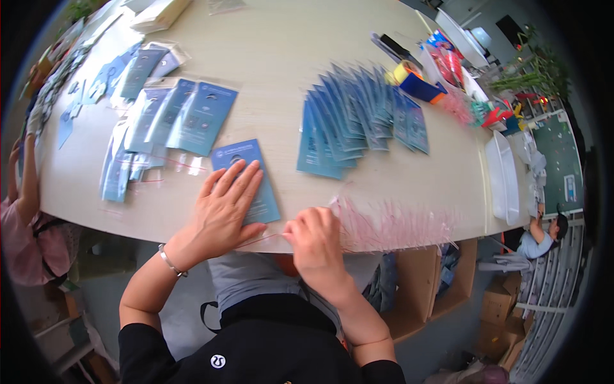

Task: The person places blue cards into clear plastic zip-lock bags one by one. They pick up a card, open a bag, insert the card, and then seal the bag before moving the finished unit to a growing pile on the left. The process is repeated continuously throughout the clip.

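My left hand (224,208) lies flat with fingers stretched over a blue printed card (261,192) near the table's front edge. From below its thumb a thin red seal line (261,240), apparently the edge of a clear zip bag, runs to my right hand (316,240). The right fingers are curled and pinched at the end of that line; the fingertips are partly hidden. Beside the right hand lies a row of clear zip bags (396,224) with red seals, overlapping along the edge. Bagged blue cards (201,118) are piled to the left, above my left hand.
Fanned rows of blue cards (348,118) lie right of the middle. Farther right are a tape dispenser (416,80), a white tray (502,179) and a bin of small items (448,64). Cardboard boxes (409,288) stand below the table. Other people (45,237) work at left and far right.
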A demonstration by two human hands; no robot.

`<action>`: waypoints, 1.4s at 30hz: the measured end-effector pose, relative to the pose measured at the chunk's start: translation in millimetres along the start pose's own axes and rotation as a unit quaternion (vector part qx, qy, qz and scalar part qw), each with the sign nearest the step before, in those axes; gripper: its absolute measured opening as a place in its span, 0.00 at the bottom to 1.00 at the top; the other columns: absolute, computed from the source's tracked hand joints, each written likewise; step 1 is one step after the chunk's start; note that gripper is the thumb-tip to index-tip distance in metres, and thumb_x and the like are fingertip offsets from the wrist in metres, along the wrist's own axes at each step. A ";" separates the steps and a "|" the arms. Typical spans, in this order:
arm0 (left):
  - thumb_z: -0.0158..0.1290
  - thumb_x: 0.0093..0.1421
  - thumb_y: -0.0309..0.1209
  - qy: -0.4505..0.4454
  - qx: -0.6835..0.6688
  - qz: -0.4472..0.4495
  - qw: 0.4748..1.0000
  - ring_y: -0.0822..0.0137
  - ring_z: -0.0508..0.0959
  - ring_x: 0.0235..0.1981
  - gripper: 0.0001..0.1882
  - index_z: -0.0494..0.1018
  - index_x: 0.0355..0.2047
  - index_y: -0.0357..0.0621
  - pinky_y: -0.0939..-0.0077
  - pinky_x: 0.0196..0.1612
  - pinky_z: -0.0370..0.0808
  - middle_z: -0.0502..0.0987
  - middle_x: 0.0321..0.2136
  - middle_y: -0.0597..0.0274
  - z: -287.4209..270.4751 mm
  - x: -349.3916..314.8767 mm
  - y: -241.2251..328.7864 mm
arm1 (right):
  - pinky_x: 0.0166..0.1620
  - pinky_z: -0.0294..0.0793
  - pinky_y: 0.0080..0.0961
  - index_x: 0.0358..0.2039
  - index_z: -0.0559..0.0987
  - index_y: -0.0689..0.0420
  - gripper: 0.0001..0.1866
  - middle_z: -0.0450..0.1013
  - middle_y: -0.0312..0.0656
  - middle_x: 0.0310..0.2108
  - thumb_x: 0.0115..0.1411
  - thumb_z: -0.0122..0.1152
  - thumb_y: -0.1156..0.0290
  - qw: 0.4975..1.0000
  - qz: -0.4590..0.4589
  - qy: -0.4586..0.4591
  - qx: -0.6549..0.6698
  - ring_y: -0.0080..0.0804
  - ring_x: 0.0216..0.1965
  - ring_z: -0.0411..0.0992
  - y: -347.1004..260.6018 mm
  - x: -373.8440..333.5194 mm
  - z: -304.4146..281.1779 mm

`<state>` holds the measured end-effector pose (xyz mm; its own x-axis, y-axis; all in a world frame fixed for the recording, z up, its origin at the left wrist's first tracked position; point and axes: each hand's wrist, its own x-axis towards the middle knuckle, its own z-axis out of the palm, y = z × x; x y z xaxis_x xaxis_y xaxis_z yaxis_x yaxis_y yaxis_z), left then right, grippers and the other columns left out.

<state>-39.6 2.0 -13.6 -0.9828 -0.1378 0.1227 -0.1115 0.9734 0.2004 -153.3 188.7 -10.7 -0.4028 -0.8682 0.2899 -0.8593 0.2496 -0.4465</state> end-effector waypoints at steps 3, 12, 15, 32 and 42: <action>0.59 0.56 0.49 -0.004 -0.009 -0.007 1.000 0.52 0.57 0.71 0.45 0.59 0.67 0.33 0.56 0.70 0.51 0.59 0.69 0.49 -0.6 2.4 0.2 | 0.49 0.66 0.39 0.30 0.76 0.58 0.07 0.68 0.42 0.36 0.55 0.64 0.71 0.994 -0.039 -0.077 0.068 0.42 0.45 0.66 -12.8 -13.9 -13.0; 0.59 0.56 0.46 -0.025 0.006 -0.027 0.999 0.51 0.53 0.72 0.47 0.55 0.69 0.32 0.55 0.72 0.48 0.56 0.70 0.48 -2.2 -0.5 3.7 | 0.49 0.68 0.33 0.35 0.76 0.64 0.09 0.70 0.42 0.37 0.67 0.58 0.70 0.858 0.369 0.336 -0.121 0.40 0.44 0.67 131.5 -102.9 -156.4; 0.58 0.56 0.46 -0.027 0.002 -0.025 0.999 0.51 0.53 0.72 0.46 0.56 0.69 0.32 0.55 0.72 0.48 0.56 0.70 0.48 -1.2 1.9 4.4 | 0.51 0.67 0.40 0.35 0.79 0.62 0.09 0.73 0.45 0.40 0.64 0.61 0.68 0.834 0.417 0.293 -0.213 0.45 0.44 0.67 205.8 -159.8 -172.4; 0.57 0.59 0.49 -0.071 -0.035 0.038 0.996 0.53 0.54 0.72 0.45 0.56 0.69 0.35 0.56 0.72 0.50 0.56 0.70 0.50 -16.7 -8.0 -5.3 | 0.53 0.72 0.37 0.44 0.80 0.57 0.21 0.75 0.43 0.51 0.47 0.70 0.83 0.979 0.095 0.174 0.048 0.44 0.52 0.73 55.8 -48.9 -80.6; 0.66 0.53 0.48 -0.007 -0.212 0.092 0.973 0.52 0.58 0.70 0.37 0.67 0.57 0.41 0.50 0.71 0.53 0.60 0.68 0.51 -14.5 -22.8 -18.8 | 0.58 0.62 0.40 0.46 0.83 0.51 0.19 0.78 0.33 0.54 0.51 0.69 0.74 0.995 -0.084 -0.021 0.049 0.36 0.60 0.69 9.2 -19.3 2.6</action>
<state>-13.0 -15.7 -6.0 -0.9827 0.0362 0.1818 0.1337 0.8176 0.5600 -152.7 206.6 -22.7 -0.2402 -0.9120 0.3325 -0.8780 0.0580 -0.4751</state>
